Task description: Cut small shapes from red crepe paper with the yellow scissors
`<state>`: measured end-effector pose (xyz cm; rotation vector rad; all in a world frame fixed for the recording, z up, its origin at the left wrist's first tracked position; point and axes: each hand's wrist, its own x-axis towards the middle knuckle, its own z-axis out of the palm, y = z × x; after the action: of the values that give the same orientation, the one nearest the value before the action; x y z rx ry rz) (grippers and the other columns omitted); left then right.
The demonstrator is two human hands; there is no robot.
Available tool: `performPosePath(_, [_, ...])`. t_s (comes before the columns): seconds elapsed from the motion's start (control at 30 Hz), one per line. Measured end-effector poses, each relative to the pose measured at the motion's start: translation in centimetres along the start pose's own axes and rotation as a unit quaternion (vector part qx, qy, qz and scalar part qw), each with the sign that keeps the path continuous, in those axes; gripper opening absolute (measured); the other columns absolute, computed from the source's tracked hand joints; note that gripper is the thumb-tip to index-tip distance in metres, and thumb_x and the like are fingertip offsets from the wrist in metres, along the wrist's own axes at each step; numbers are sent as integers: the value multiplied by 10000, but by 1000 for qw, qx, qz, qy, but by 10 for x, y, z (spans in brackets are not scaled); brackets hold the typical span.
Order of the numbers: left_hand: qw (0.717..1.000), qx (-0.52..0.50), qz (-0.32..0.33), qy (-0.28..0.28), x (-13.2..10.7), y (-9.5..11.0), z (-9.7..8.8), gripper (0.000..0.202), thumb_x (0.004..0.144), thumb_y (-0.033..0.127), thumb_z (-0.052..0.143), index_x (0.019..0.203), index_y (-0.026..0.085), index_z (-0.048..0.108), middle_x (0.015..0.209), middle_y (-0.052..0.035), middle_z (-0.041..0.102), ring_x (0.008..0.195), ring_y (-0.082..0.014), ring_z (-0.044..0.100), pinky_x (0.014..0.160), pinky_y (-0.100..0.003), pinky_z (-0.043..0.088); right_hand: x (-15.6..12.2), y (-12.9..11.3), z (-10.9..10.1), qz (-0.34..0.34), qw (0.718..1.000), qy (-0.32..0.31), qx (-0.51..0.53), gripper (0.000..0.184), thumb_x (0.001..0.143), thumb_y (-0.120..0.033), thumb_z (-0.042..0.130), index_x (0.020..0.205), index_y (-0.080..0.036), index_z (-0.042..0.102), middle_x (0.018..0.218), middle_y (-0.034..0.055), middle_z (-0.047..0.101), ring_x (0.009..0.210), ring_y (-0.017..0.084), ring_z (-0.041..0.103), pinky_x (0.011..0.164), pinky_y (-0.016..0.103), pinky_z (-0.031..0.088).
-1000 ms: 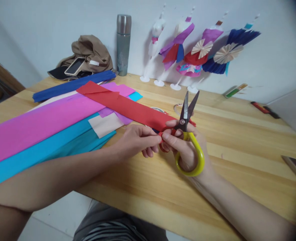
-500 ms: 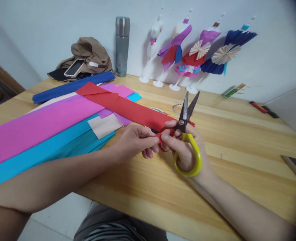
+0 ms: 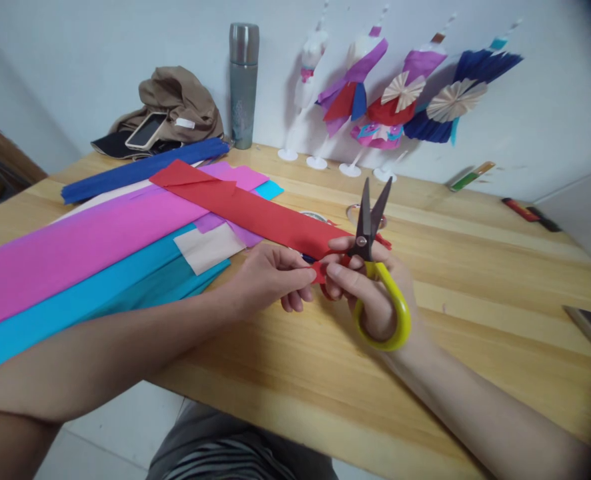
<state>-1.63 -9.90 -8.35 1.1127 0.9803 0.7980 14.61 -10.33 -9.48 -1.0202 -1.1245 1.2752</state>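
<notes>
My right hand (image 3: pixel 383 290) has the scissors (image 3: pixel 363 248) hooked over its thumb by a yellow handle loop. Their dark blades point upward, spread apart. With the same hand's fingers I grip one end of a small red paper strip (image 3: pixel 319 273). My left hand (image 3: pixel 268 280) pinches the strip's other end between thumb and forefinger, so the two hands almost meet. Just behind them lies a long folded band of red crepe paper (image 3: pixel 270 217), its near end partly hidden by my right hand.
Pink paper (image 3: pixel 90 243), blue paper (image 3: pixel 75 313) and a beige piece (image 3: pixel 209 251) lie at left. A tape roll (image 3: pixel 358 215) sits behind the scissors. Along the wall stand a flask (image 3: pixel 243 93) and several small paper-dressed mannequins (image 3: pixel 400 100). A craft knife (image 3: pixel 473 176) lies at the back right.
My right hand has shifted slightly right with the scissors, and a bit more of the red strip shows between my hands. The view has tilted slightly; the papers lie as before.
</notes>
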Motion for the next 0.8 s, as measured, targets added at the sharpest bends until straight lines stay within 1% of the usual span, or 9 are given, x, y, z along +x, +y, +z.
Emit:
performPosePath(0.17, [1000, 3, 14, -14, 0, -4, -2, 205, 716, 277, 674, 574, 130, 651, 547, -24, 644, 461, -97, 595, 460, -186, 479, 0, 0, 0, 4, 999, 6, -36, 290, 598, -194, 843, 848, -252, 708, 569, -63, 589, 454, 101, 487, 437, 248, 379])
performPosePath(0.23, [999, -15, 20, -29, 2, -9, -4, 272, 743, 362, 691, 618, 123, 665, 580, -44, 662, 491, -112, 619, 481, -199, 494, 1, 1, 0, 3, 1000, 16, -22, 298, 595, -213, 840, 857, -249, 703, 552, -73, 565, 437, 102, 472, 429, 255, 373])
performPosePath(0.3, [997, -66, 14, -39, 4, -15, -7, 382, 776, 492, 678, 681, 122, 664, 654, -69, 699, 501, -129, 635, 476, -220, 501, 1, 2, 1, 12, 999, 31, -1, 300, 584, -214, 837, 848, -251, 698, 545, -79, 544, 422, 100, 456, 420, 260, 367])
performPosePath(0.37, [994, -104, 13, -39, 6, -19, -8, 431, 796, 552, 656, 751, 123, 669, 690, -79, 709, 519, -146, 650, 476, -236, 508, 2, 1, 2, 23, 999, 40, 15, 299, 574, -198, 836, 831, -256, 694, 539, -81, 530, 414, 98, 443, 415, 261, 363])
performPosePath(0.43, [993, -104, 21, -41, 7, -20, -9, 399, 791, 516, 659, 759, 119, 676, 719, -83, 712, 542, -148, 657, 491, -241, 516, 2, 1, 3, 30, 998, 43, 25, 307, 565, -184, 841, 822, -258, 691, 528, -84, 516, 409, 95, 435, 411, 258, 358])
performPosePath(0.5, [995, -79, 25, -48, 5, -16, -8, 301, 742, 417, 682, 722, 117, 680, 711, -76, 702, 568, -143, 656, 513, -235, 522, 2, 1, 4, 31, 998, 42, 27, 313, 562, -190, 844, 826, -250, 688, 518, -88, 509, 405, 95, 437, 409, 255, 356])
performPosePath(0.6, [998, -31, 0, -53, 1, -8, -5, 186, 656, 310, 676, 680, 125, 685, 603, -38, 656, 552, -129, 627, 534, -223, 523, 2, 2, 4, 30, 998, 43, 17, 328, 565, -224, 846, 851, -230, 684, 526, -83, 534, 406, 96, 452, 409, 254, 363])
performPosePath(0.7, [999, -11, -1, -52, -2, -4, -2, 194, 662, 314, 686, 692, 124, 700, 603, -32, 659, 560, -121, 625, 547, -217, 522, 1, 3, 4, 33, 999, 39, 13, 349, 574, -243, 872, 861, -245, 673, 551, -76, 554, 415, 100, 464, 415, 263, 383])
performPosePath(0.8, [999, -8, 14, -32, -2, -6, -1, 249, 707, 365, 697, 675, 118, 701, 621, -45, 673, 544, -112, 620, 537, -211, 509, -1, 3, 4, 32, 999, 30, 13, 332, 598, -248, 890, 850, -279, 675, 570, -64, 563, 430, 110, 465, 415, 277, 382])
